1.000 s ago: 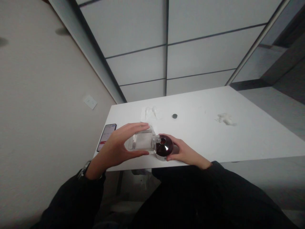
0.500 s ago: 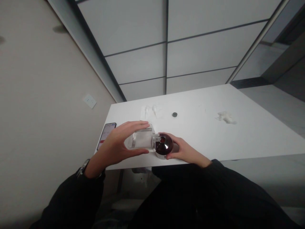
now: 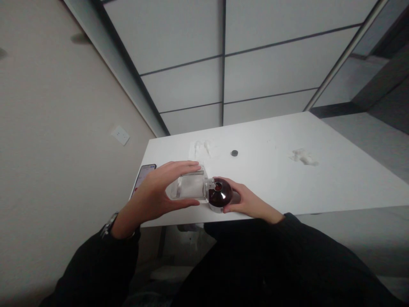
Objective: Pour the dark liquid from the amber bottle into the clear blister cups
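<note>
**Both hands closed on the bottle and cap, over the bench's near edge**
My left hand [image 3: 150, 192] grips a clear glass perfume bottle [image 3: 191, 186] lying on its side, its neck touching the dark red domed cap [image 3: 220, 195] clasped in my right hand [image 3: 247, 200]. A phone [image 3: 143, 175] lies just beside my left hand on the bench [image 3: 265, 170], with a tissue [image 3: 201, 149] and small dark disc [image 3: 235, 153] beyond.

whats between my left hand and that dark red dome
In the head view, the clear square bottle gripped by the left hand lies there, its neck reaching the dark red dome.
</note>
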{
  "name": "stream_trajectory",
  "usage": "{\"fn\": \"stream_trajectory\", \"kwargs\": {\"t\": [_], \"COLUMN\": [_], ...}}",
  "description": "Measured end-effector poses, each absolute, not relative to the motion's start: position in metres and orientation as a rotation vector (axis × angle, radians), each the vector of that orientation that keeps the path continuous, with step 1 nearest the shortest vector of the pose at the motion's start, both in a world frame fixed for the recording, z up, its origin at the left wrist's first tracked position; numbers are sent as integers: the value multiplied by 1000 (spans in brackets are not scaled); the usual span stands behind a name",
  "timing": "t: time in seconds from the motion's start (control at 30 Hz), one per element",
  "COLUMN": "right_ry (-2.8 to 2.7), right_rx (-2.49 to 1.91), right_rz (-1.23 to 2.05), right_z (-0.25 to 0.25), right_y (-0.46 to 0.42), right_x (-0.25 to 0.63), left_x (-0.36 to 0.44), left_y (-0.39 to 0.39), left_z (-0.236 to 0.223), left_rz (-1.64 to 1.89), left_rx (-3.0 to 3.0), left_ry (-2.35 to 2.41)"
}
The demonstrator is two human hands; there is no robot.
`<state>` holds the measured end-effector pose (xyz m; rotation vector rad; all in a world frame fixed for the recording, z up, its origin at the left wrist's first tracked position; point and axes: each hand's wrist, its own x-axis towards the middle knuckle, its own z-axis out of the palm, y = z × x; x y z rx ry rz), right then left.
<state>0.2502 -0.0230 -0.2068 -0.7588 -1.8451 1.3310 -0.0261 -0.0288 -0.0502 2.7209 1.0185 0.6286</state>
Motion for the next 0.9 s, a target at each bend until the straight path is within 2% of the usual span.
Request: {"fn": "stream_trajectory", "kwargs": {"t": [0.9], "right_ry": [-1845], "right_rx": [-779], "right_rz": [1319], "right_z": [-205], "right_y": [-24], "right_x": [249], "left_x": [-23], "left_y": [-28], "left_z": [-41], "left_rz": [564], "left_rx": [2735], "left_ry": [990]}}
